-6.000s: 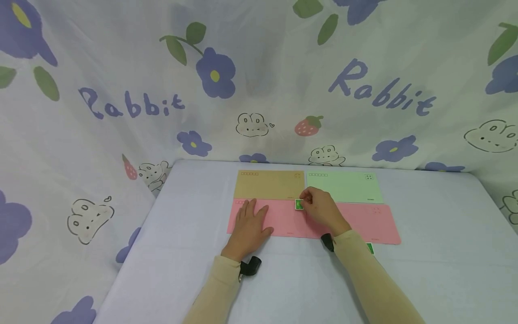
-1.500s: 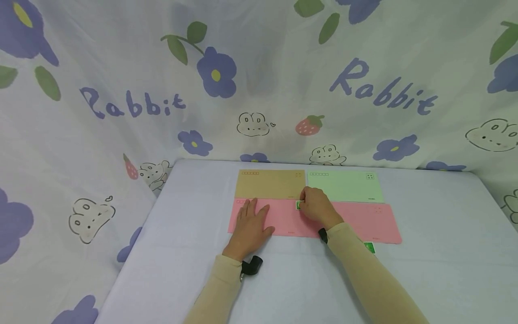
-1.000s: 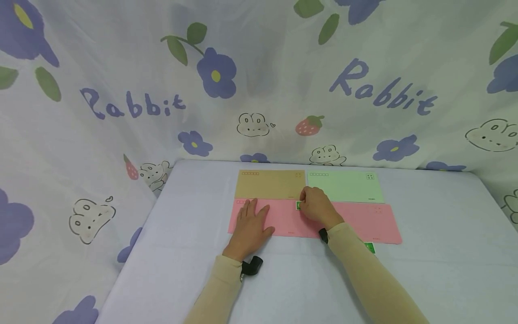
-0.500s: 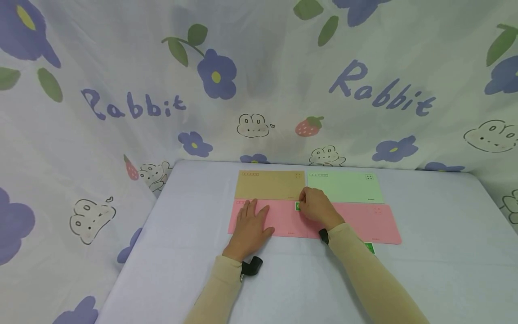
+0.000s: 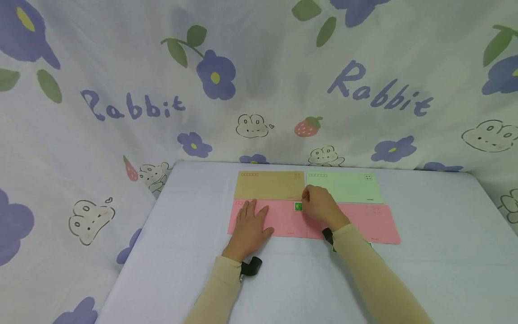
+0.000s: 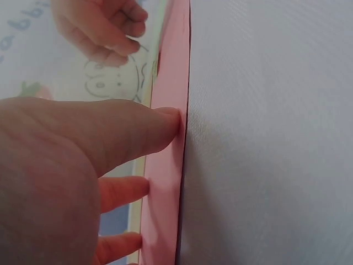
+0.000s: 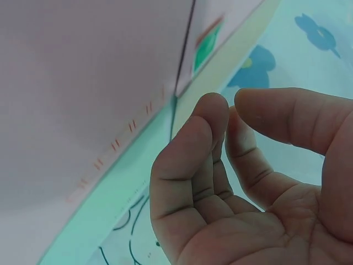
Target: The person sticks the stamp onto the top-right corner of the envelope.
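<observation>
My left hand rests with spread fingers on the left pink envelope; the left wrist view shows its thumb at the near edge. A green stamp lies at that envelope's top right corner, uncovered. Just right of it is my right hand, over the seam with the right pink envelope. In the right wrist view its fingers are loosely bent, with a small gap to the thumb and nothing between them. The stamp appears beyond the fingertips.
Behind the pink envelopes lie a tan envelope and a light green envelope. Bits of green stamp show around the right sleeve, mostly hidden by it. A printed curtain hangs behind the white table.
My right fingers have come off the green stamp and shifted slightly up and right, so the whole stamp shows. The left hand has stayed in place.
</observation>
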